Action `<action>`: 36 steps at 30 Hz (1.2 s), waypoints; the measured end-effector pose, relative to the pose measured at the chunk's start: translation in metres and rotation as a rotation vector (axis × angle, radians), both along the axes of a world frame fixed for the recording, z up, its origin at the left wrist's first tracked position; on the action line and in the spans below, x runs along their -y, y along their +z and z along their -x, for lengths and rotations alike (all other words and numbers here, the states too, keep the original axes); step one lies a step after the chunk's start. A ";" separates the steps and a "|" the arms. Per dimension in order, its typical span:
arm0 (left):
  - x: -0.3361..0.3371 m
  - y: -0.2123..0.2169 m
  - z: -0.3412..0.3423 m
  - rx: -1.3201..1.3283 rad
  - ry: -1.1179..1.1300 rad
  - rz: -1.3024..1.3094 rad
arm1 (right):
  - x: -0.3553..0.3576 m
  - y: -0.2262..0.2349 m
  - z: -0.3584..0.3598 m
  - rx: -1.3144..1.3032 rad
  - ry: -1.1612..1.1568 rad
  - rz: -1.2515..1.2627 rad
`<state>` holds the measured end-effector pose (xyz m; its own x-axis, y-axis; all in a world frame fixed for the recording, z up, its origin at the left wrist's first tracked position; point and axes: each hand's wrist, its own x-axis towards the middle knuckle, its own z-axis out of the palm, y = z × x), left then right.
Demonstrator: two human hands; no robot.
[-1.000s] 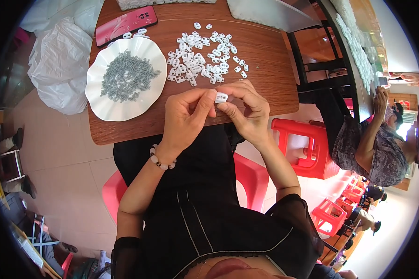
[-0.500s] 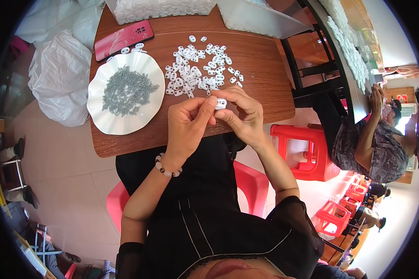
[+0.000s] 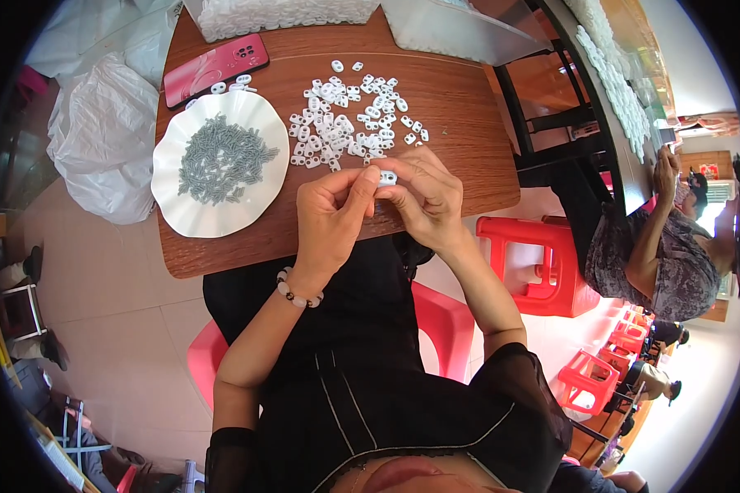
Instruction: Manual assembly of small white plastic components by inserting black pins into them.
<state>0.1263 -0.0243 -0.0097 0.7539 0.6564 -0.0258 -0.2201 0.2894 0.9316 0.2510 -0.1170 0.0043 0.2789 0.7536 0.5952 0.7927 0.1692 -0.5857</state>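
Above the table's near edge, a small white two-holed plastic cord lock (image 3: pixel 387 178) is pinched between my two hands. My left hand (image 3: pixel 334 218) is closed, thumb and forefinger at its left end; whether something smaller is between those fingertips is hidden. Closed as well, my right hand (image 3: pixel 429 201) grips the right side between thumb and fingers. Just beyond them lies a loose spread of similar white pieces (image 3: pixel 335 131). To the left, a white wavy-rimmed plate (image 3: pixel 173 212) holds a heap of small grey metal springs (image 3: pixel 222 156).
A pink phone (image 3: pixel 215 71) lies on the brown table (image 3: pixel 460 107) behind the plate, a few white pieces beside it. Bins of white pieces (image 3: pixel 284 18) stand at the back. A white plastic bag (image 3: pixel 107 140) is left; red stools (image 3: pixel 538 267) and a seated person (image 3: pixel 658 255) are right.
The cord lock has shifted very slightly left and up in my fingers, and my right fingertips have altered their grip a little. The plate and loose pieces rest as before.
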 end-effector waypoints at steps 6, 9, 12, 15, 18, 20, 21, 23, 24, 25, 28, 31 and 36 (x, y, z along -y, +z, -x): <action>0.003 -0.001 -0.001 0.013 0.028 -0.022 | 0.000 -0.005 0.001 0.037 -0.007 -0.043; 0.003 -0.002 -0.001 0.002 0.031 -0.025 | -0.001 -0.006 0.003 0.039 -0.017 -0.054; 0.004 -0.003 -0.001 0.003 0.035 -0.015 | -0.001 -0.006 0.003 0.045 -0.025 -0.067; 0.005 -0.003 -0.001 0.001 0.043 -0.013 | -0.001 -0.006 0.004 0.057 -0.030 -0.071; 0.005 -0.003 -0.001 0.009 0.046 -0.007 | -0.001 -0.007 0.004 0.054 -0.023 -0.071; 0.006 -0.003 -0.002 0.014 0.056 -0.003 | -0.001 -0.007 0.003 0.047 -0.017 -0.068; 0.006 -0.003 -0.002 0.019 0.068 0.000 | -0.001 -0.007 0.002 0.043 0.001 -0.064; 0.006 -0.004 -0.001 0.016 0.067 -0.003 | -0.002 -0.005 0.001 0.038 0.021 -0.060; 0.006 -0.004 -0.001 0.014 0.066 -0.006 | -0.001 -0.004 0.001 0.039 0.035 -0.048; 0.006 -0.004 -0.001 0.014 0.066 -0.005 | -0.001 -0.003 0.000 0.041 0.049 -0.035; 0.007 -0.003 -0.002 0.029 0.073 0.000 | 0.000 -0.002 -0.001 0.047 0.054 -0.021; 0.006 -0.001 -0.001 0.024 0.069 -0.014 | 0.000 0.001 -0.001 0.049 0.061 -0.014; 0.005 0.002 -0.001 0.006 0.052 0.012 | 0.000 0.005 -0.001 0.063 0.061 -0.011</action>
<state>0.1269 -0.0296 -0.0078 0.7188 0.6946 -0.0295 -0.2411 0.2888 0.9265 0.2525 -0.1168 0.0092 0.1944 0.7615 0.6184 0.8159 0.2245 -0.5329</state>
